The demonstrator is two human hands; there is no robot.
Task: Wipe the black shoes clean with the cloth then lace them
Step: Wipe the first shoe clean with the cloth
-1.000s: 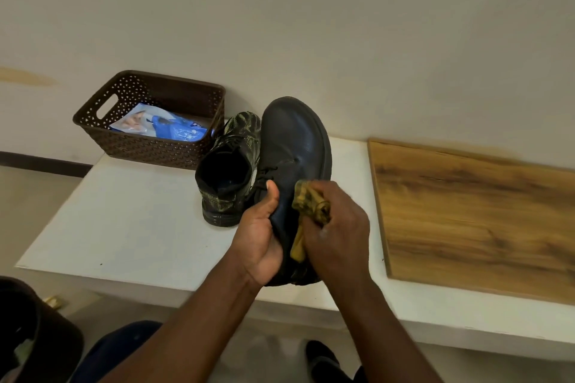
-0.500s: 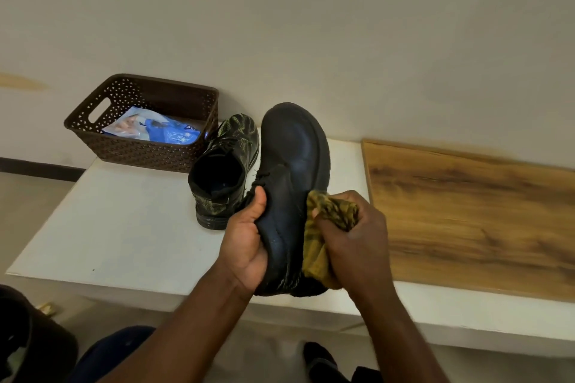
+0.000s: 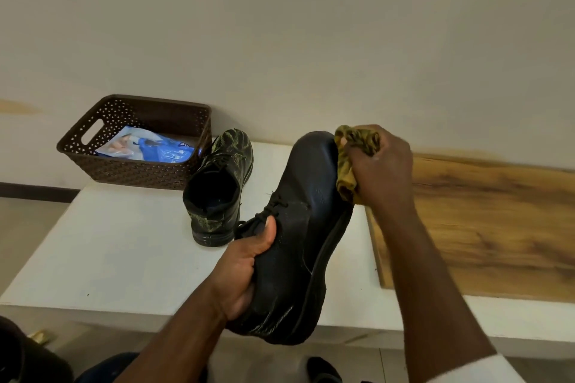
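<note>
Since a moment ago, cloth [image 3: 354, 162] moved up from mid-side to the toe of the held shoe [image 3: 298, 227], bunched in the curled right hand [image 3: 381, 165]. Left hand [image 3: 245, 267] wrapped round the heel end, tilted above the table [image 3: 124, 246] edge. Second shoe [image 3: 217, 190] standing beside the basket [image 3: 137, 171]; wooden board [image 3: 482, 227] right.

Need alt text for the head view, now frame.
A left hand grips a black shoe while the right hand rubs a yellow cloth on its toe; a second shoe and brown basket sit on the white table.
</note>
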